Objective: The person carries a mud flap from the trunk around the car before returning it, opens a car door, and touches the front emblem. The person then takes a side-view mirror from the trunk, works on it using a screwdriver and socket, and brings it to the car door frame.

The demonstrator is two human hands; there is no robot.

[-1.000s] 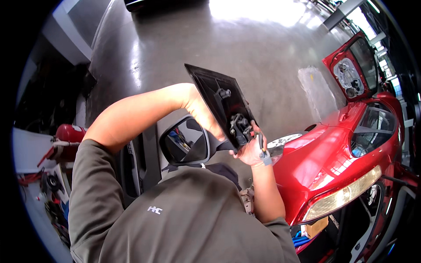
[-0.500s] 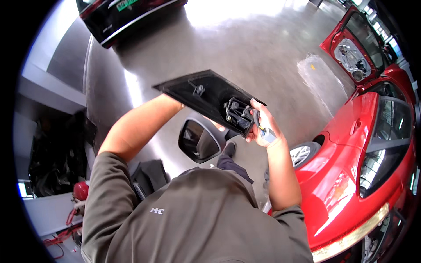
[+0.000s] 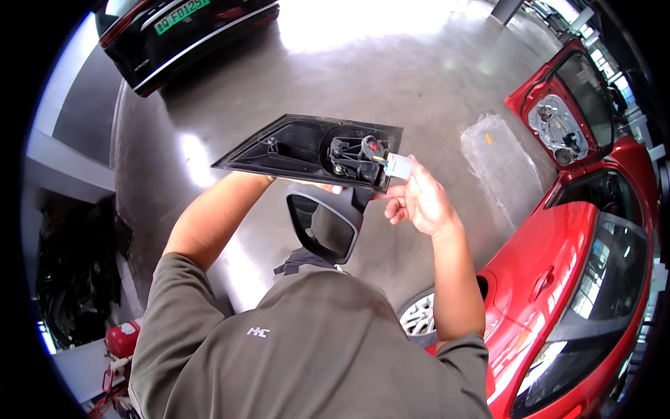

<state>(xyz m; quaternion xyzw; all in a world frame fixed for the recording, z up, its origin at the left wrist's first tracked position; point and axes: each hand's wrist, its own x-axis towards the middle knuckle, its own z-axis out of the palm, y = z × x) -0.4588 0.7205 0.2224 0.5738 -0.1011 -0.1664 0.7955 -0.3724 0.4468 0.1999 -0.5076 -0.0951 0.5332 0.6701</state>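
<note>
A black car side mirror is held up in front of my chest. Its triangular mounting base (image 3: 296, 157) faces up at me, and the mirror glass (image 3: 322, 227) in its housing hangs below. My left hand (image 3: 326, 186) grips the mirror from underneath; the base hides most of the hand, with only some fingers showing. A white wiring connector (image 3: 398, 166) sticks out at the base's right end on short coloured wires. My right hand (image 3: 427, 201) pinches this connector between thumb and index finger, its other fingers loosely curled beside the mirror's arm.
At right stands a red car (image 3: 537, 272), its far door (image 3: 558, 129) swung out with the inner panel off. A dark car (image 3: 188, 38) is parked at the far left. A red tank (image 3: 123, 338) and black parts (image 3: 77, 265) lie along the left side.
The mirror has turned so its base lies more level, and shifted left. My right hand has come off the base's edge onto the connector, which now points right. My view has swung somewhat.
</note>
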